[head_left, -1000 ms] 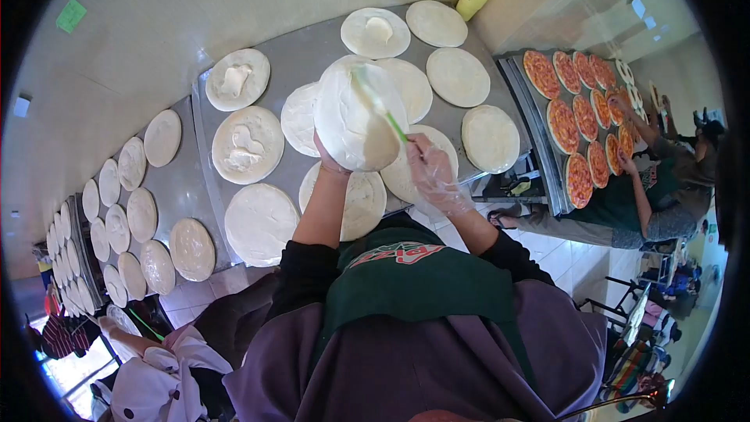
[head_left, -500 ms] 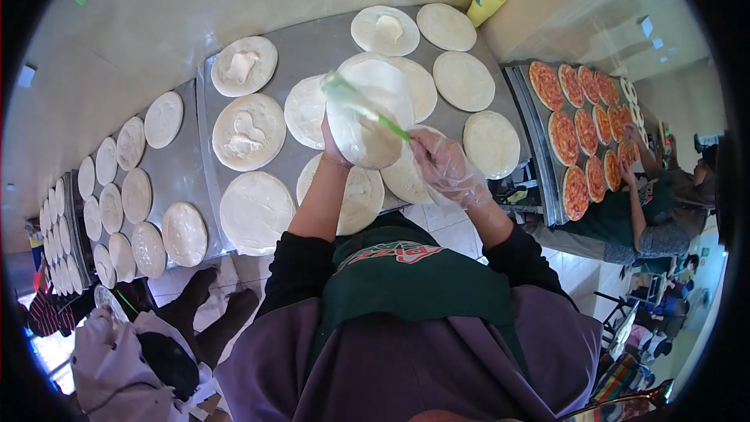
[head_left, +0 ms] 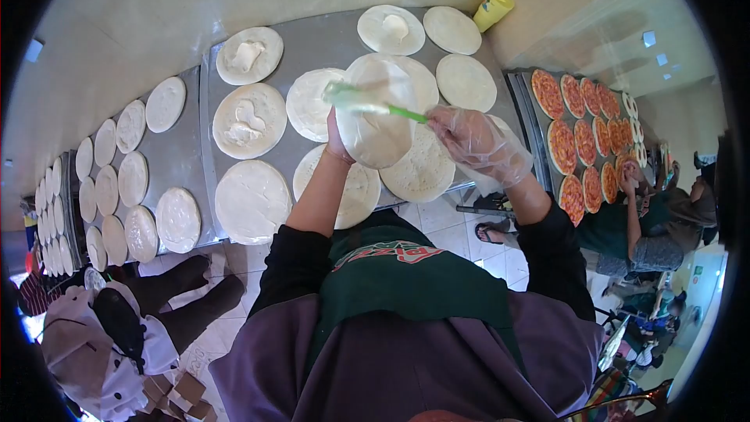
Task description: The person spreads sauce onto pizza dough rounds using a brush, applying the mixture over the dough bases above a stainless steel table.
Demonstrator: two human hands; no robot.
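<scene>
My left hand [head_left: 337, 139] holds a round pizza base [head_left: 380, 141] up off the table by its left side. Most of those fingers are hidden behind the dough. My right hand [head_left: 473, 138], in a clear plastic glove, is closed around the green handle of a spatula [head_left: 406, 114]. The spatula's pale green blade, blurred by motion, lies across the upper left of the base. White spread shines on the dough. Below and around my hands, more pizza bases lie on the metal table [head_left: 308, 39], among them a base with a white dollop [head_left: 248, 57] and a thinly coated base [head_left: 252, 202].
A yellow cup [head_left: 494, 10] stands in the far right corner. To the right, a rack holds pizzas with red sauce [head_left: 561, 144], and a co-worker [head_left: 648, 223] has hands there. On the left are more bases [head_left: 178, 219] and another person [head_left: 105, 344].
The spatula and my right hand have shifted right and slightly up. The raised base now appears more tilted. The person at lower left has moved, and the view has shifted slightly.
</scene>
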